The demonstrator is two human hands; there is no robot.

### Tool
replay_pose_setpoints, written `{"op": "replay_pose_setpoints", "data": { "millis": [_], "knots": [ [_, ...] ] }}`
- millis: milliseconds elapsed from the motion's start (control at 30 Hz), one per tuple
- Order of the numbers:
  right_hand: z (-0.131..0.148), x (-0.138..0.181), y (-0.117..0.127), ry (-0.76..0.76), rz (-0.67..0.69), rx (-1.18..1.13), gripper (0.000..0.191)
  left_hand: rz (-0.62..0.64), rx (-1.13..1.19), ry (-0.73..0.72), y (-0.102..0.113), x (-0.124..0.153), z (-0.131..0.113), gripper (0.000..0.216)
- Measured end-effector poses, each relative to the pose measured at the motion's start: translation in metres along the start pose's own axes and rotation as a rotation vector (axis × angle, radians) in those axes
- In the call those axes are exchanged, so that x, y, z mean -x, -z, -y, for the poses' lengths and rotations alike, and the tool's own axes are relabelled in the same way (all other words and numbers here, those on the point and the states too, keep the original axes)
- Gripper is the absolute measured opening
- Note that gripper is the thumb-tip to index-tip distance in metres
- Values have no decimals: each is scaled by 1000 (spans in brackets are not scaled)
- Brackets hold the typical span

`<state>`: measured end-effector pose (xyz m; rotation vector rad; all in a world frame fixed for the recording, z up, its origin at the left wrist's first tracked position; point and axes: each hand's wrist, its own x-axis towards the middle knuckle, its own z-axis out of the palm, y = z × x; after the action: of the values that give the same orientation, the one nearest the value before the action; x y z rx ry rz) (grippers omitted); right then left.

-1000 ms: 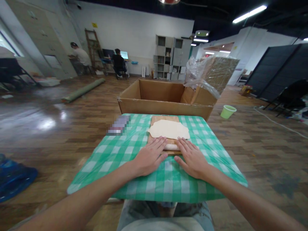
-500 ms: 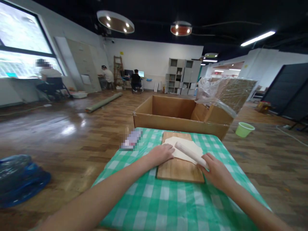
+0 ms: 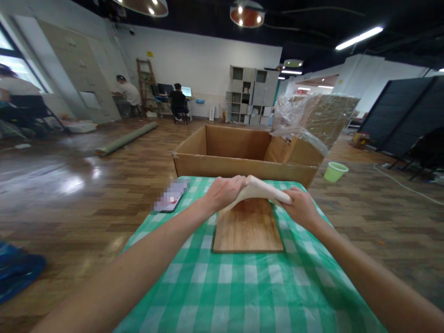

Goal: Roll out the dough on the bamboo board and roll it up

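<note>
A pale sheet of dough (image 3: 240,198) is lifted off the far part of the wooden board (image 3: 248,231), hanging in a curve below a rolling pin (image 3: 272,192). My left hand (image 3: 225,191) is closed on the sheet's left edge, close to the pin's far end. Wrapped round the near right end of the pin is my right hand (image 3: 301,208). The pin slants down toward the right, above the board. My left fingertips are partly hidden behind the knuckles, and the far side of the dough is out of sight.
A green checked cloth (image 3: 222,296) covers the table. On its far left lies a blurred flat object (image 3: 171,195). Beyond the table stands a large open cardboard box (image 3: 239,164); a green bucket (image 3: 336,171) is on the floor at right. Several people sit in the background.
The dough, which lay flat on the board, has been raised. My left hand has closed on its edge, and my right hand has lifted the rolling pin. The camera view has shifted.
</note>
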<state>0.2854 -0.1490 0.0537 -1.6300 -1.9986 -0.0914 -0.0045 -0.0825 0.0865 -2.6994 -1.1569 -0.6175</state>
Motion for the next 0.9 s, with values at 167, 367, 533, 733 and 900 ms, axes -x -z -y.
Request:
{"op": "replay_pose_setpoints", "data": {
  "millis": [167, 367, 533, 733, 900],
  "knots": [
    [20, -31, 76, -42, 59, -270, 49, -102, 271, 57, 54, -10, 10, 48],
    [33, -73, 75, -55, 425, -347, 49, 123, 549, 211, 21, 5, 31, 59],
    [27, -110, 0, -11, 571, -76, 35, 283, 588, 292, -40, 33, 43, 53],
    [45, -164, -34, 94, 559, 0, 36, 656, 960, 491, -32, 58, 40, 53],
    [83, -170, -55, 207, 491, 103, 36, 851, 1121, 662, -28, 75, 14, 58]
  ]
}}
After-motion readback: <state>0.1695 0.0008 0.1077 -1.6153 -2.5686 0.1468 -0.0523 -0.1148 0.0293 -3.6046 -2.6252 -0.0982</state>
